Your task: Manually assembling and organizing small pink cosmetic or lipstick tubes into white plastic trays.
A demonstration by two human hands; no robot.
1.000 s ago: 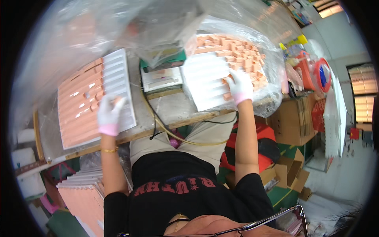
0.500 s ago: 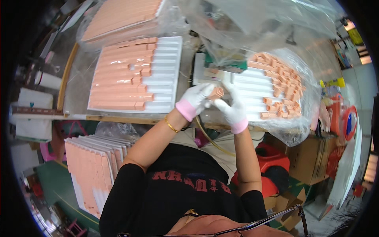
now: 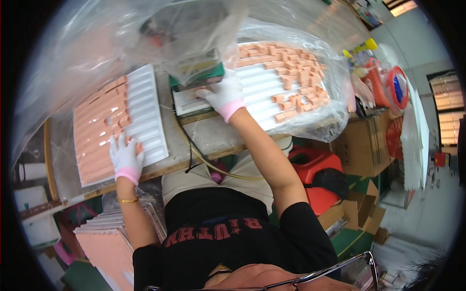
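Note:
My left hand (image 3: 126, 156), in a white glove with a pink cuff, rests on the left white ridged tray (image 3: 148, 111). Its fingers lie stretched out and apart over rows of peach-coloured small pieces (image 3: 94, 138). The end of one piece shows beside the fingers. My right hand (image 3: 225, 95), gloved alike, is at a small device with a green top (image 3: 196, 76). Its thumb points left, apart from the other fingers, touching or close to a peach piece (image 3: 199, 91) under the device. Clear plastic blurs the upper fingers.
A right white tray (image 3: 257, 92) bears many loose peach pieces (image 3: 296, 72), with clear plastic (image 3: 335, 111) around it. A cable and a hose (image 3: 187, 138) run over the table's front edge. Filled trays (image 3: 107, 242) stand below left; a red stool (image 3: 315, 179) and cartons (image 3: 361, 140) are at right.
My hands have parted: the left moved left onto the tray, the right up to the green-topped device. The piece they held together is no longer visible between them. The view has turned.

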